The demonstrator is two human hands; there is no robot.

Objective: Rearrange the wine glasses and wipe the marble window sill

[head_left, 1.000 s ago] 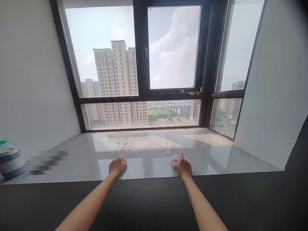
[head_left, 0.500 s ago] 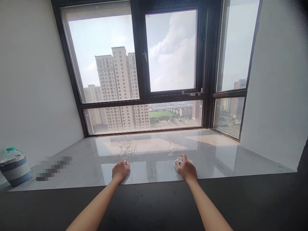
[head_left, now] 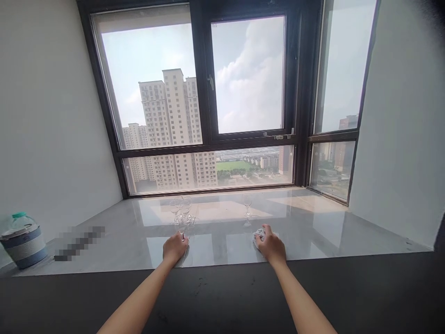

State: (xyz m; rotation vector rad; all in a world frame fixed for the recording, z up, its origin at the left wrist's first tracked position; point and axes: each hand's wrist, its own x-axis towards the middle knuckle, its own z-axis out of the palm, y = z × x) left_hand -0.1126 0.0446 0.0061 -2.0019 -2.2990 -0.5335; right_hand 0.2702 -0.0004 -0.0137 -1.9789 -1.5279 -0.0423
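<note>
I stand at a wide marble window ledge point(head_left: 313, 227). My left hand point(head_left: 174, 247) is closed around the stem of a clear wine glass point(head_left: 183, 230) near the ledge's front edge. Just behind it stands a tight cluster of clear wine glasses point(head_left: 181, 208). My right hand point(head_left: 271, 246) presses down on a small white cloth point(head_left: 258, 234) on the ledge. A single wine glass point(head_left: 247, 204) stands upright a little beyond that hand.
A blue-and-white striped container with a green-capped bottle point(head_left: 23, 239) sits at the ledge's far left. A dark counter edge point(head_left: 222, 287) runs along the front under my forearms. Dark-framed windows point(head_left: 205, 106) and white walls enclose the ledge.
The view has tilted and shifted slightly, so everything sits a bit lower and further right in the picture. Both hands remain on the glass and the cloth.
</note>
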